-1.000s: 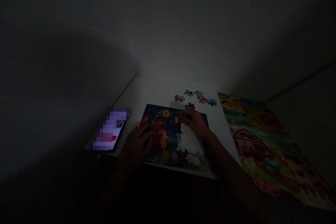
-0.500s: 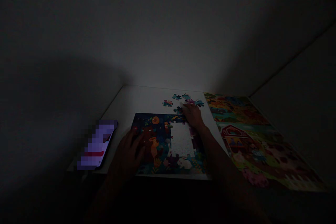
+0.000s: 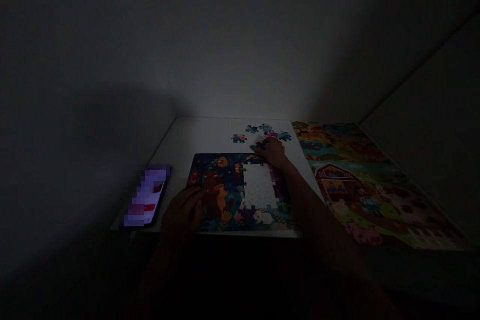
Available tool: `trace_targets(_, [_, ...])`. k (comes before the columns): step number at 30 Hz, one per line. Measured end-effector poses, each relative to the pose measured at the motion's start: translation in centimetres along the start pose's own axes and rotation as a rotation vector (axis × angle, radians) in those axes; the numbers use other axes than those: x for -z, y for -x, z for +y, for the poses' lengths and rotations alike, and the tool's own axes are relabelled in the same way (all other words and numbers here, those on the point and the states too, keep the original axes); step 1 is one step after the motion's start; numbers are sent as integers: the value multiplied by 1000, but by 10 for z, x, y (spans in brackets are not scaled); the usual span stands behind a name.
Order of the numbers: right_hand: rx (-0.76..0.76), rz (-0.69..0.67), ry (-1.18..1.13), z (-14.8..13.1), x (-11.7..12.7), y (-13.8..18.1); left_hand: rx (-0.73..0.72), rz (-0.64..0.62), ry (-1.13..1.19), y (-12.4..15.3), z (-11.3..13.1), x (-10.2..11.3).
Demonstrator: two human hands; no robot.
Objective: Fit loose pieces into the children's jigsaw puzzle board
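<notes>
The room is very dark. A colourful jigsaw puzzle [image 3: 225, 185] lies on a small white table [image 3: 198, 135], with a white unfilled gap [image 3: 258, 190] in its right half. My left hand [image 3: 183, 212] rests flat on the puzzle's lower left corner, fingers spread. My right hand [image 3: 273, 152] reaches past the puzzle's top edge, fingers curled over a dark loose piece [image 3: 258, 147]. Whether it grips that piece I cannot make out. Several loose pieces [image 3: 264, 132] lie scattered just beyond it.
A phone [image 3: 148, 195] with a lit screen lies at the table's left edge. A large finished farm puzzle [image 3: 360, 185] with a red barn spreads to the right. A pale wall stands close behind the table.
My right hand moved from the puzzle's upper middle out to the loose pieces beyond its top edge. The left hand slid down to the lower left corner. The view shifted.
</notes>
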State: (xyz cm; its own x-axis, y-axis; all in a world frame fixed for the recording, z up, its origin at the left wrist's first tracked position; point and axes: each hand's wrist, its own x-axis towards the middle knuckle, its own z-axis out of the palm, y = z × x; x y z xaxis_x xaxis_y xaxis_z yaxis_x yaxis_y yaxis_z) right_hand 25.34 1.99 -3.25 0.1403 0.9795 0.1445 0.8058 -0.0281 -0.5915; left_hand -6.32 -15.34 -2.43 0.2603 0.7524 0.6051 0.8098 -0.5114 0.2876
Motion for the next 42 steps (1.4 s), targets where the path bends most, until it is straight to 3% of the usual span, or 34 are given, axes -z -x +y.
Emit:
trace_targets(6, [0,3,-446,10,-2,-2,13,109,150,4,1,14])
trace_targets(11, [-3,-2,-730,11,-1,-5,2,4,109,-6,9,14])
trace_targets(16, [-26,61,-640,15,7,-6,-42,-202,45,-19,22,-6])
trace_targets(21, [105,-74,-439,13,10,1,-16,-238,-35,-21,23,-23])
trace_targets(24, [170,-45,-272,11,9,5,-21,-251,-79,-18,20,-26])
trace_targets(27, [109,78,-190,17,14,2,-25,-247,-104,-16,18,-28])
trace_targets(31, [-43,398,-83,38,31,-6,4,-250,-101,-12,16,-31])
trace_targets(33, [-98,480,-43,48,38,-9,22,-252,-89,-11,15,-33])
trace_targets(39, [-60,237,136,51,34,-4,-6,-222,-51,-11,11,-34])
trace_targets(42, [-45,193,242,44,32,-2,-20,-212,-39,-12,9,-34])
